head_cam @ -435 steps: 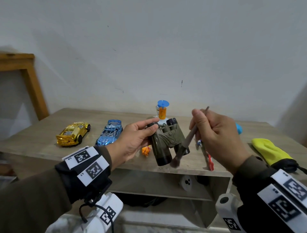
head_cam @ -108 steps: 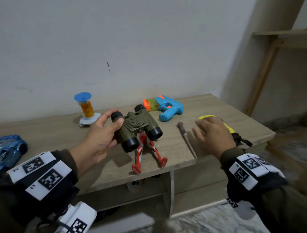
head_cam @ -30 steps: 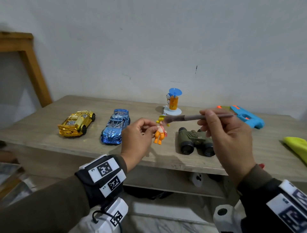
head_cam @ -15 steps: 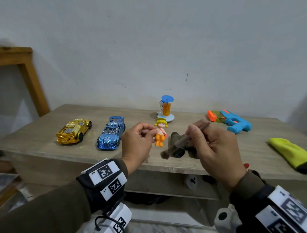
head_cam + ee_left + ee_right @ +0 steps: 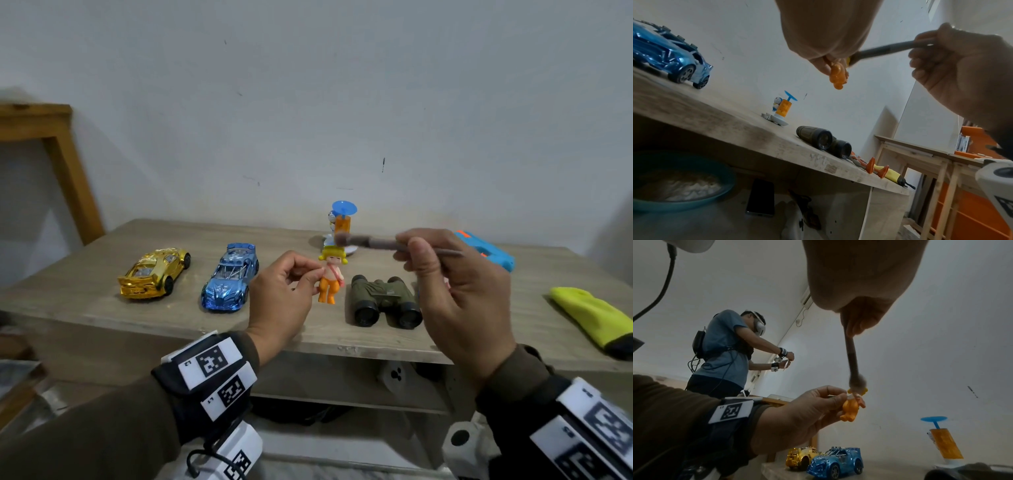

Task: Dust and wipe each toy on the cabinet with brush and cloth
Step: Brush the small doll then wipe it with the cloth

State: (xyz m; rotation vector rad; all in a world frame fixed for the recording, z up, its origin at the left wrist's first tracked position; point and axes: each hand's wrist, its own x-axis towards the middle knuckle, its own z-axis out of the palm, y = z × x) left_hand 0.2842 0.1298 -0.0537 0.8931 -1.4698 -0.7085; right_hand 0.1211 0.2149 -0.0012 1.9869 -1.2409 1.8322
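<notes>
My left hand (image 5: 310,274) pinches a small orange doll with yellow hair (image 5: 329,275) upright above the wooden cabinet top (image 5: 96,301). My right hand (image 5: 416,255) grips a grey brush (image 5: 376,242) held level, its bristles resting on the doll's head. From the right wrist, the brush (image 5: 851,358) points down onto the doll (image 5: 851,408). In the left wrist view the doll (image 5: 837,75) hangs from my fingertips with the brush handle (image 5: 890,49) beside it. A yellow cloth (image 5: 596,317) lies at the right end.
On the cabinet sit a gold car (image 5: 152,274), a blue car (image 5: 231,275), green binoculars (image 5: 385,301), a blue-topped orange figure toy (image 5: 342,222) and a blue toy gun (image 5: 489,251). A red-footed figure (image 5: 871,166) lies by the edge. Another person (image 5: 725,353) stands behind on the left.
The brush swung up from beside the binoculars to lie level across the doll's head. My left hand keeps hold of the doll in much the same place.
</notes>
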